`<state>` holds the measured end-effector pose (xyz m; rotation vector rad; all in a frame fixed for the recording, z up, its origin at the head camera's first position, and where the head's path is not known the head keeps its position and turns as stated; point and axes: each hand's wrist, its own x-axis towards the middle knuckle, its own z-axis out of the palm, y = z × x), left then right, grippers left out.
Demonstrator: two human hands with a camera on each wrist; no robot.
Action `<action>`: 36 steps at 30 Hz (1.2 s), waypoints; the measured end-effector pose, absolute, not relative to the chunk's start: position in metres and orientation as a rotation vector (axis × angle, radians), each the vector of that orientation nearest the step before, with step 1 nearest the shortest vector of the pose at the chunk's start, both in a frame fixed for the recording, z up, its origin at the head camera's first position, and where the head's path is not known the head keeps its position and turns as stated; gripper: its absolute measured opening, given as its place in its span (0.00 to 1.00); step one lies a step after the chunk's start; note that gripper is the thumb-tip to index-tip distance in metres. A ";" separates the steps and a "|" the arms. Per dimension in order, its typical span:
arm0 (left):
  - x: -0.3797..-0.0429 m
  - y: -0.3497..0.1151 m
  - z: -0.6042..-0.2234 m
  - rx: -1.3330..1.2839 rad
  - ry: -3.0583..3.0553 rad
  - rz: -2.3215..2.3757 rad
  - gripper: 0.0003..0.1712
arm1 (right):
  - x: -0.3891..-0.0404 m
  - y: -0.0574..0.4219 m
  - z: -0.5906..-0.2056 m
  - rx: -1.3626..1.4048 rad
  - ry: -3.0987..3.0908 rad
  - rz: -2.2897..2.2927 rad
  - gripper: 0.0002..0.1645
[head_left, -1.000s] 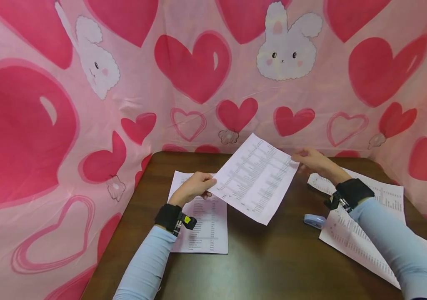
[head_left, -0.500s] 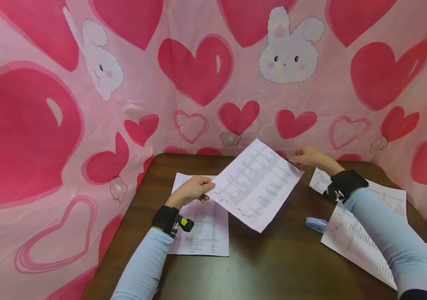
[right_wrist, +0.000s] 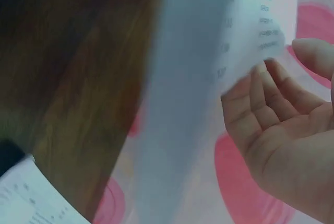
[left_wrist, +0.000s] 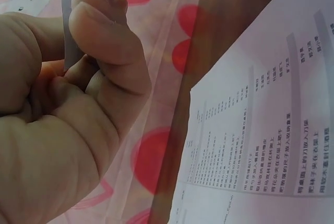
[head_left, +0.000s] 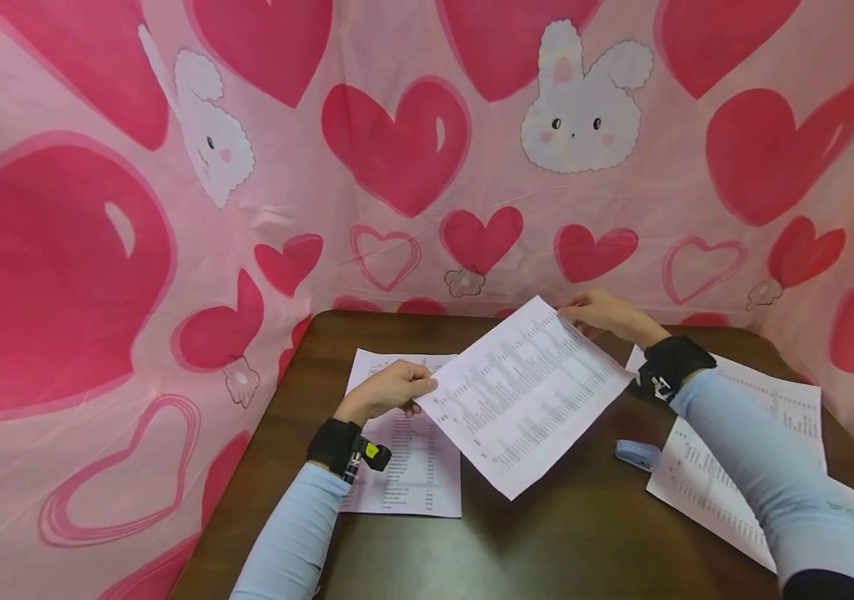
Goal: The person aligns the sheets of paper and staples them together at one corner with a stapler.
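Note:
A white printed sheet of paper (head_left: 524, 400) is held up at a slant above the table, rows of small text facing me. My left hand (head_left: 392, 390) pinches its left corner between thumb and fingers; in the left wrist view that hand (left_wrist: 78, 114) has the sheet's corner between thumb tip and bent forefinger. At the far edge, near the top corner, my right hand (head_left: 606, 315) holds the sheet, thumb and fingers on either side of its edge in the right wrist view. Beneath the left hand, another printed sheet (head_left: 419, 475) lies flat on the table.
More printed sheets (head_left: 704, 475) lie overlapping at the table's right side, partly under the right forearm. Beside them is a small light-blue rounded object (head_left: 636, 454). A pink cloth with hearts and rabbits (head_left: 397, 150) hangs behind the brown table (head_left: 546, 550).
My right hand has moved left along the sheet's far edge, from its right corner toward the top corner. The sheet has turned and its near corner has dropped. The left hand keeps its pinch.

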<state>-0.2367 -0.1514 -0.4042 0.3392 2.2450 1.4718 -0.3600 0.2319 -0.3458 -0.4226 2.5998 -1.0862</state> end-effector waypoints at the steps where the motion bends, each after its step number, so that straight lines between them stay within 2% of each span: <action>1: -0.236 -0.151 -0.404 0.342 2.247 1.464 0.11 | -0.360 0.231 -0.348 -0.410 2.589 -1.108 0.27; 12: -0.239 -0.154 -0.408 0.359 2.237 1.423 0.11 | -0.357 0.244 -0.371 -0.310 2.338 -1.353 0.25; 22: -0.241 -0.162 -0.410 0.323 2.274 1.443 0.15 | -0.344 0.250 -0.379 -0.260 2.308 -1.381 0.24; 32: -0.232 -0.157 -0.421 0.043 2.184 1.673 0.18 | -0.338 0.255 -0.382 -0.161 2.189 -1.527 0.21; 36: -0.217 -0.155 -0.425 0.051 2.120 1.681 0.21 | -0.337 0.257 -0.381 -0.138 2.157 -1.574 0.17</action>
